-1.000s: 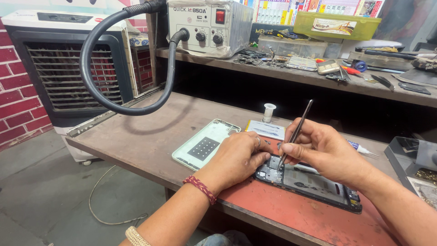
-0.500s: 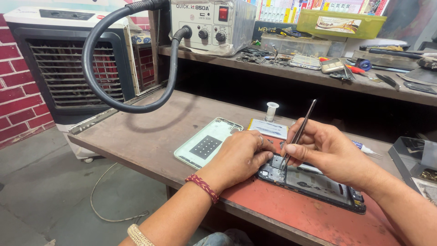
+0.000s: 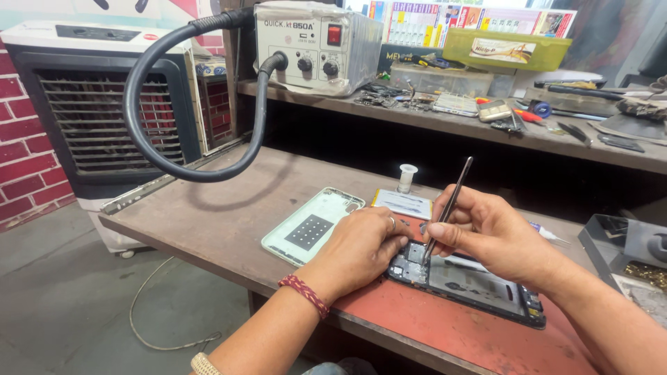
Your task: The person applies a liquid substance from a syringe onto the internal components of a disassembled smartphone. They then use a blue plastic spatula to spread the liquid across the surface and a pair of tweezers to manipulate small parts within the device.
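An opened phone (image 3: 479,285) lies face down on a red mat (image 3: 445,333) at the near edge of the bench, its circuit board exposed. My left hand (image 3: 365,246) rests on the phone's left end, fingers pressed on the board. My right hand (image 3: 493,232) holds slim metal tweezers (image 3: 450,203) like a pen, tip down on the board near the left fingers. The phone's pale green back cover (image 3: 313,223) lies just left of my left hand, inner side up.
A hot-air station (image 3: 316,45) with a black looping hose (image 3: 174,104) stands on the rear shelf among tools and parts boxes. A small white bottle (image 3: 407,178) and a card (image 3: 403,203) sit behind the phone. An air cooler (image 3: 90,104) stands left; a tray (image 3: 625,243) right.
Both hands stay on the phone; the tweezers' tip has shifted only slightly on the board. The view has drifted a little.
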